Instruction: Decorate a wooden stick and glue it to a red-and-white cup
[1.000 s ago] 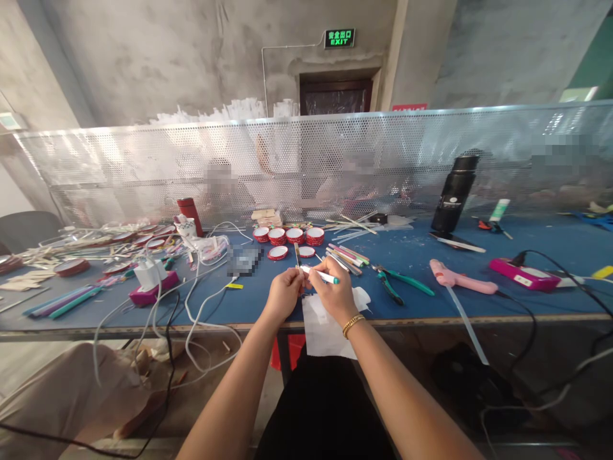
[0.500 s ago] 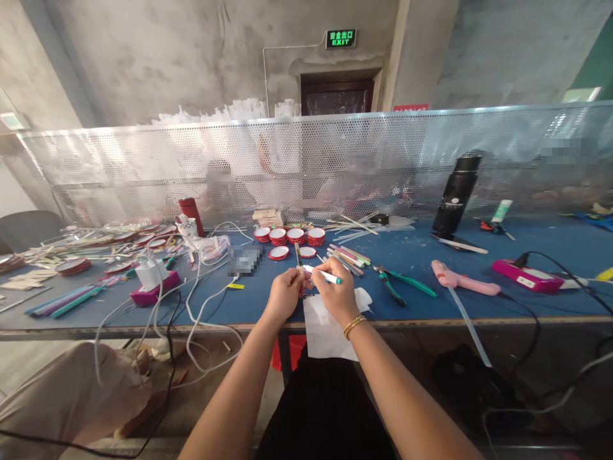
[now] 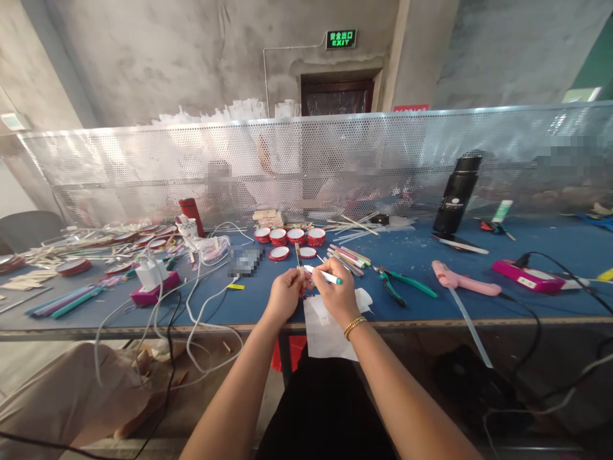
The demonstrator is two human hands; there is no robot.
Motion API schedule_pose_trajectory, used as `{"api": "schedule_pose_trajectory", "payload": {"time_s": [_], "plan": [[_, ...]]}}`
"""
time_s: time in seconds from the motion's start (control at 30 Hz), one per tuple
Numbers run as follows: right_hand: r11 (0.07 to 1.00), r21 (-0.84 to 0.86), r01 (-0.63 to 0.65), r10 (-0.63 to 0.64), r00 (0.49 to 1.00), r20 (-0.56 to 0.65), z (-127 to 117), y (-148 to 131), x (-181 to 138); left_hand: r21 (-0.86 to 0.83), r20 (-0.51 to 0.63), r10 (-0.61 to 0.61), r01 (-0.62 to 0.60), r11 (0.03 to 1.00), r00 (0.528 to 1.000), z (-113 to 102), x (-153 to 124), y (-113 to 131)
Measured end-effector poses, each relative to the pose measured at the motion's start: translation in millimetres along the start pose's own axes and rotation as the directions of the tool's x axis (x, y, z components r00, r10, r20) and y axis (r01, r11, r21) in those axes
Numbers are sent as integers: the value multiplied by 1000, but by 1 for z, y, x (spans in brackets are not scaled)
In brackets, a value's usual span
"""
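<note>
My two hands meet over the front edge of the blue table (image 3: 431, 255). My right hand (image 3: 335, 295), with a gold bracelet on the wrist, is closed round a white pen with a teal cap (image 3: 325, 275). My left hand (image 3: 283, 294) is pinched on a small piece that I cannot make out, held against the pen's tip. A thin wooden stick (image 3: 297, 253) rises just behind my fingers. A white paper sheet (image 3: 325, 326) lies under my hands and hangs over the table edge.
Red-rimmed round lids (image 3: 289, 237) sit behind my hands. Coloured sticks (image 3: 347, 257), teal pliers (image 3: 400, 284), a pink glue gun (image 3: 462, 279) and a black flask (image 3: 454, 195) lie right. White cables (image 3: 201, 300), a pink power strip (image 3: 153, 287) and clutter fill the left. A perforated metal screen (image 3: 306, 160) backs the table.
</note>
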State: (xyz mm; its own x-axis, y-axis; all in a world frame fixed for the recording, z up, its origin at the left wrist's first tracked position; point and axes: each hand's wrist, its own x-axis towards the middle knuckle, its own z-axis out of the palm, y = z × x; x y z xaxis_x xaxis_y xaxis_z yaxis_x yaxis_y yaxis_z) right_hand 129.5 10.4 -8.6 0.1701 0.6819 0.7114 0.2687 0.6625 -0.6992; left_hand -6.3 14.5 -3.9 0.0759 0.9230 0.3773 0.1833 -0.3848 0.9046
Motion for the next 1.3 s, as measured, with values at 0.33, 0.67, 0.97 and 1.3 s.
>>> {"api": "schedule_pose_trajectory", "payload": {"time_s": [0.33,0.67,0.97,1.3], "plan": [[998,55,-18,15,998,62,1,-2,-1,34,4,22,-22,999,1000,0,-1,-2],[999,49,-3,1,999,34,-1,-4,0,9,-2,12,-12,1000,1000,0,0,-1],[1000,22,-1,1,1000,20,0,0,0,1,-6,1,-1,1000,1000,0,0,0],[995,98,-18,12,998,62,0,-3,-1,21,11,34,-34,999,999,-1,0,0]]}}
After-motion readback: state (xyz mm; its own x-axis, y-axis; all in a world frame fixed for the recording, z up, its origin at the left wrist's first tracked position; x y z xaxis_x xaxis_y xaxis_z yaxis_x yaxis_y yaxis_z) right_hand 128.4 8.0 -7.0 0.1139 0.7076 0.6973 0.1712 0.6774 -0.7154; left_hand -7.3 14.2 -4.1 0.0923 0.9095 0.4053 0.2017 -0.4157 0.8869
